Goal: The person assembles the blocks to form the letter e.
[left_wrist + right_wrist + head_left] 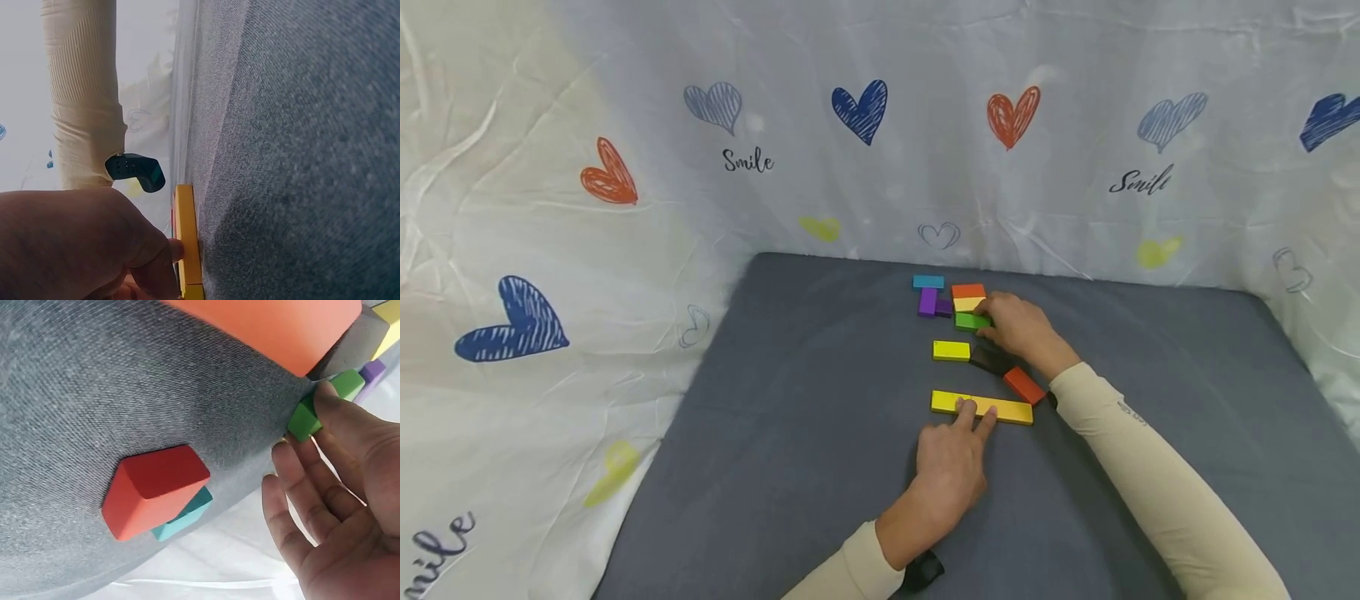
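Observation:
My right hand (1022, 329) pinches a green block (972, 321), with the thumb on one side of it and the fingers behind, as the right wrist view shows. Just beyond are a pale yellow block (967, 305) and an orange-red block (967, 291). Nearer, my left hand (949, 467) rests two outstretched digits on a row made of a yellow block (945, 401) and an orange-yellow block (1013, 412), laid end to end. Between the hands lie another yellow block (951, 351), a black block (991, 360) and an orange block (1024, 386), joined in a bent line.
Left of the pale yellow block lie a blue block (928, 282) and two purple blocks (927, 302). The right wrist view also has a red block (156, 490) and a teal block (187, 515). A white curtain (925, 192) borders the grey tabletop (790, 433).

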The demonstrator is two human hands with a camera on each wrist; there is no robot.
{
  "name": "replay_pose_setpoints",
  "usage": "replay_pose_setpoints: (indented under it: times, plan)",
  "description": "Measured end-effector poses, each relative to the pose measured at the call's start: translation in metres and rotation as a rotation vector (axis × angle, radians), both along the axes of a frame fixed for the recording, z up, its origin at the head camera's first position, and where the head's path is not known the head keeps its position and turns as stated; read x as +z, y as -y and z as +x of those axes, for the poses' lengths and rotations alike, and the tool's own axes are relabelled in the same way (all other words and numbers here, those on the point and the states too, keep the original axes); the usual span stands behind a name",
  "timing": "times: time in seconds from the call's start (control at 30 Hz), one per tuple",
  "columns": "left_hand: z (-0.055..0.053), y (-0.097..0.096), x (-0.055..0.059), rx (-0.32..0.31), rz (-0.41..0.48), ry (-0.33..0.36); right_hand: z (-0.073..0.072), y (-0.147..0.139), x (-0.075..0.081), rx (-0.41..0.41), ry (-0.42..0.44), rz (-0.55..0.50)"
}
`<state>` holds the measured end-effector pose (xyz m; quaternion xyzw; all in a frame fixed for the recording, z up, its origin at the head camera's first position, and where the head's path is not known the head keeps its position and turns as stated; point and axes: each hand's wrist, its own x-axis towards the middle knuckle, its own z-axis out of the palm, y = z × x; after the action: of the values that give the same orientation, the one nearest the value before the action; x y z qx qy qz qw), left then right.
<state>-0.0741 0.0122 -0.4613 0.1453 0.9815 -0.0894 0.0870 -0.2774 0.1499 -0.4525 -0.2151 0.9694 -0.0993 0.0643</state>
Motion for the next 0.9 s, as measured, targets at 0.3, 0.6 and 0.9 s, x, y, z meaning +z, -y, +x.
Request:
replay_pose_setpoints:
  times: [0.3, 0.6, 0.9]
  plan:
    - [0.0001, -0.0005, 0.0007, 0.011, 0.006, 0.01, 0.0005, 0.0009, 0.0012, -0.002, -0.001, 0.0]
    - [0.0023, 0.0004, -0.0007, 0.024, 0.014, 0.001, 0.0028, 0.0016, -0.0015, 0.01, 0.012, -0.015]
    - [0.0035, -0.001, -0.0011, 0.032, 0.029, -0.008, 0.0025, -0.0036, -0.0042, 0.009, 0.005, -0.009]
